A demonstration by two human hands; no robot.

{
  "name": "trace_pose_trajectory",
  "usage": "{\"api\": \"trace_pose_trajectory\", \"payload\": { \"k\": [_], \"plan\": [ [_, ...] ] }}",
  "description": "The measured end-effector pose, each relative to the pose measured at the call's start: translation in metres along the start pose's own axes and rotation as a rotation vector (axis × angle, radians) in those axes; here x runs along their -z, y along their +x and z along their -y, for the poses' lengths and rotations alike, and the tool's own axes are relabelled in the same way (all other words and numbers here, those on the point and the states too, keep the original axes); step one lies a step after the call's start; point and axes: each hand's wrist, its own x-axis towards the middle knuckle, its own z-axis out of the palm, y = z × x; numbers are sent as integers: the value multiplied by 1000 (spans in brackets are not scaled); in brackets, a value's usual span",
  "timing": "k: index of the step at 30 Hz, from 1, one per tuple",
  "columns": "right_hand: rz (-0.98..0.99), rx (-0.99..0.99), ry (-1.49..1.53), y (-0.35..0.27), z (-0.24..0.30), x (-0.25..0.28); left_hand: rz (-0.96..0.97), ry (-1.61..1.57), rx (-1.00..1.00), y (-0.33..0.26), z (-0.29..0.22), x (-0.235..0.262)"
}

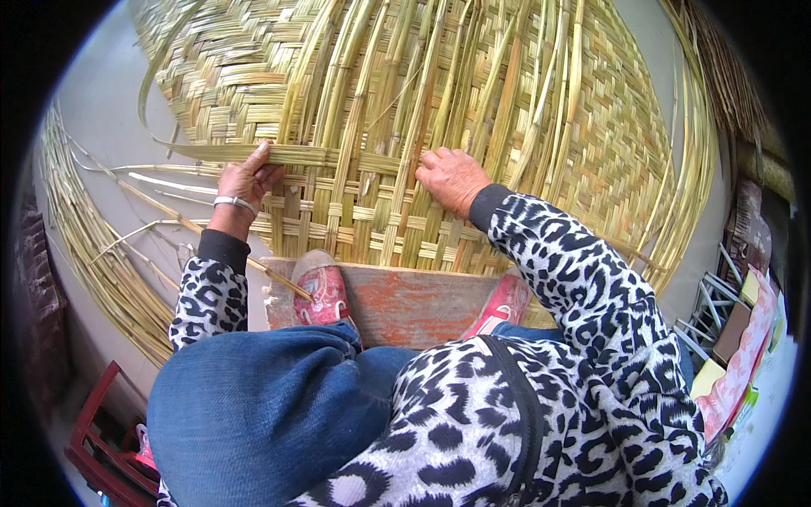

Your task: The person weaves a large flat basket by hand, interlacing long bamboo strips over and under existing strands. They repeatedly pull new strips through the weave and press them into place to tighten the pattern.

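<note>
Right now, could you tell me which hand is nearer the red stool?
Left. The left hand is above the red stool on the same side; the right hand is farther across the mat.

Bright, even daylight, soft w/ no hard shadows, no glare, centre sharp, strong fisheye bend toward rim, black vignette all round esp. 9 and 3 o'clock, slight softness and colour fringing at edges, 5 o'clock washed pale

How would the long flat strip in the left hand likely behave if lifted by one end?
The strip would probably flop and bend: it already curves upward beyond the left hand. It looks thin, so likely light. Being flat, it should not roll on the mat.
</note>
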Motion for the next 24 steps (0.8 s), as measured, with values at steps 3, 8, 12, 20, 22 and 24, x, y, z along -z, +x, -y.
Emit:
{"api": "trace_pose_trajectory", "payload": {
  "k": [3,8,12,20,22,24],
  "plan": [
    [95,8,-38,11,-1,20,-3,-219,24,9,-12,28],
    [-132,-38,278,68,38,31,-17,-476,-65,7,-77,108],
    [-173,-114,486,118,73,33,-96,-293,-206,0,-141,155],
    [32,-327,591,145,90,40,-705,141,-274,23,-219,382],
    [8,-325,585,149,91,40,-922,25,-369,36,-237,441],
    [-8,-317,564,150,93,38,-927,-88,-435,34,-247,474]
  ]
}}
